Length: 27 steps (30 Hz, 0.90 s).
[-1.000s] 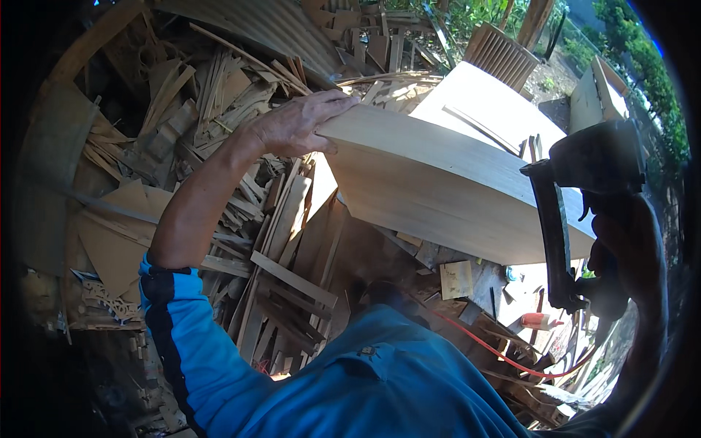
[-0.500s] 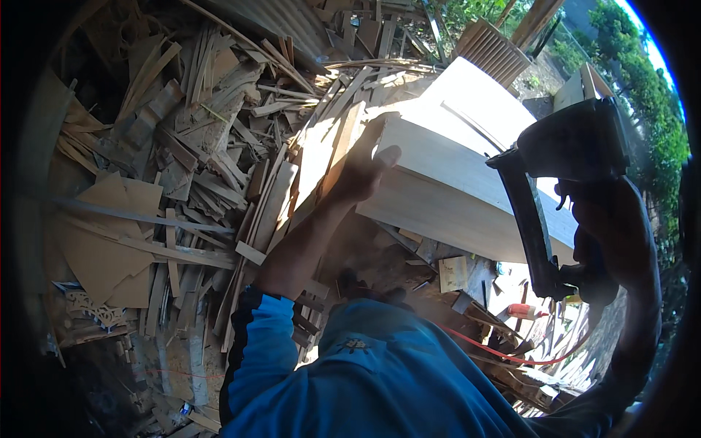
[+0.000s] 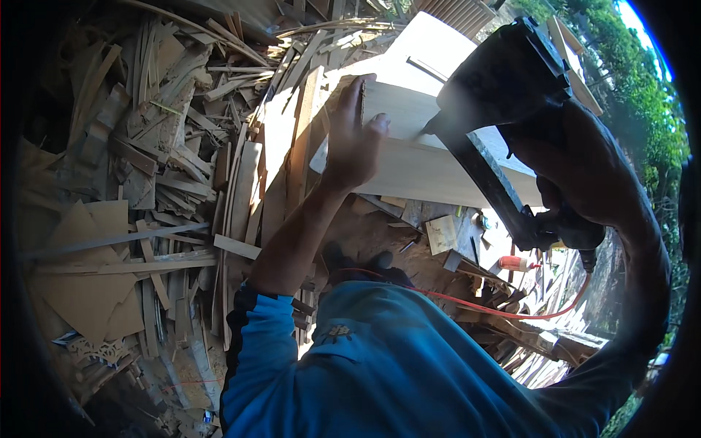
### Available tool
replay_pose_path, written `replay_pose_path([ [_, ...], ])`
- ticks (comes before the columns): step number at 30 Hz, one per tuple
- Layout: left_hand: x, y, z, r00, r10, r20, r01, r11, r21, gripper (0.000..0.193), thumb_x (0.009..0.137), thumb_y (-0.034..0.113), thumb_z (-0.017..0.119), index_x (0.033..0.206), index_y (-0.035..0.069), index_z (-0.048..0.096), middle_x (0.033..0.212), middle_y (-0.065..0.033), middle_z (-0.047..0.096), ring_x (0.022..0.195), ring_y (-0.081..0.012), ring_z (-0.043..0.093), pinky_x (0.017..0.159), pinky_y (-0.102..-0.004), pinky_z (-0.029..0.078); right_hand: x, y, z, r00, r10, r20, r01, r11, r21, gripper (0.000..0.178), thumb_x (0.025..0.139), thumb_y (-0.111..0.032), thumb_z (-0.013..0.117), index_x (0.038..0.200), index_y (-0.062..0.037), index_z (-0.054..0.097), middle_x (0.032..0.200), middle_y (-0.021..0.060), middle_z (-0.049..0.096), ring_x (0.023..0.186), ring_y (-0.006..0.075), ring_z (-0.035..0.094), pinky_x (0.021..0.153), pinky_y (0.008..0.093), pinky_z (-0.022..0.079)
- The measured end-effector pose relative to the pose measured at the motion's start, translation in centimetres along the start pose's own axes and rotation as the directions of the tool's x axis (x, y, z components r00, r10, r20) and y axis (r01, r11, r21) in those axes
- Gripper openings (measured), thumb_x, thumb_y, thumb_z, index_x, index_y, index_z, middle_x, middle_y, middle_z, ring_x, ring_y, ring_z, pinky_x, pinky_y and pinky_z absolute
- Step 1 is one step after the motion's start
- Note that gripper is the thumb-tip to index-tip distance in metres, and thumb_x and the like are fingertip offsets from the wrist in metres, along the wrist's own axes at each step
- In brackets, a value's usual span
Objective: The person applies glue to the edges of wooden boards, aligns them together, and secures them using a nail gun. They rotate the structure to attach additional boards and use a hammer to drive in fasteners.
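My left hand (image 3: pixel 352 146) is closed on the left end of a long pale wooden box-like piece (image 3: pixel 438 171), its thumb on the near face and its fingers over the end. In my right hand (image 3: pixel 584 164) is a dark pneumatic nail gun (image 3: pixel 504 77), gripped by its handle with the fingers wrapped round. The gun's nose is close to the piece's long edge, a short way right of my left hand; whether it touches cannot be made out. A red air hose (image 3: pixel 504 315) runs from the base of the handle.
Heaps of wood offcuts (image 3: pixel 164 157) cover the ground at left. A brown sheet (image 3: pixel 87 270) lies among them. Below the piece are a small square board (image 3: pixel 442 234) and a red bottle (image 3: pixel 513 263). A slatted wooden panel (image 3: pixel 464 16) stands at the far side.
The nail gun in my right hand has moved left along the piece, toward my left hand. My left hand still holds the piece's end. The whole view has shifted slightly.
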<state>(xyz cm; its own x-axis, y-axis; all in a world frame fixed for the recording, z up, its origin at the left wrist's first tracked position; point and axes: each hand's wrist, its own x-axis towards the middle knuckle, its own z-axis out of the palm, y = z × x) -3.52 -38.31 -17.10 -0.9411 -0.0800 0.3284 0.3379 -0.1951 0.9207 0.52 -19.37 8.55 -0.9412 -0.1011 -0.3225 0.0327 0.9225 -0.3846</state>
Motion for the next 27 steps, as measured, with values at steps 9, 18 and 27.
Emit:
replay_pose_path([
  [9,-0.2,0.7,0.2,0.998,0.002,-0.062,0.008,0.986,0.165,0.058,0.083,0.006,0.052,0.138,-0.009,0.041,0.133,-0.0257,0.047,0.128,-0.0341,0.048,0.11,-0.0413,0.036,0.4,-0.7,0.4,0.997,-0.077,0.027,0.075,0.993,0.09,0.025,0.088,-0.009,0.065,0.108,0.0035,0.055,0.064,0.0035,0.059,0.046,0.0097,0.058,0.042,0.0263,0.045],
  [18,0.8,0.5,0.1,0.991,0.124,-0.049,-0.114,0.977,0.178,0.057,0.087,0.02,0.047,0.136,-0.009,0.045,0.122,-0.0199,0.058,0.109,-0.0244,0.058,0.093,-0.0347,0.049,-2.0,3.1,-3.5,0.999,0.038,-0.013,-0.033,0.972,0.232,0.02,0.089,-0.008,0.066,0.102,0.0044,0.058,0.069,0.0042,0.059,0.048,0.0106,0.058,0.043,0.0253,0.046],
  [27,0.6,-1.0,1.1,0.995,0.034,-0.097,-0.019,0.989,0.147,0.063,0.087,0.024,0.038,0.142,-0.006,0.044,0.139,-0.0195,0.05,0.126,-0.0286,0.051,0.107,-0.0408,0.04,-14.7,30.9,6.6,0.392,0.73,-0.559,0.297,0.475,0.828,0.034,0.097,-0.037,0.065,0.105,-0.005,0.059,0.069,0.0021,0.056,0.049,0.0142,0.056,0.042,0.0268,0.045],
])
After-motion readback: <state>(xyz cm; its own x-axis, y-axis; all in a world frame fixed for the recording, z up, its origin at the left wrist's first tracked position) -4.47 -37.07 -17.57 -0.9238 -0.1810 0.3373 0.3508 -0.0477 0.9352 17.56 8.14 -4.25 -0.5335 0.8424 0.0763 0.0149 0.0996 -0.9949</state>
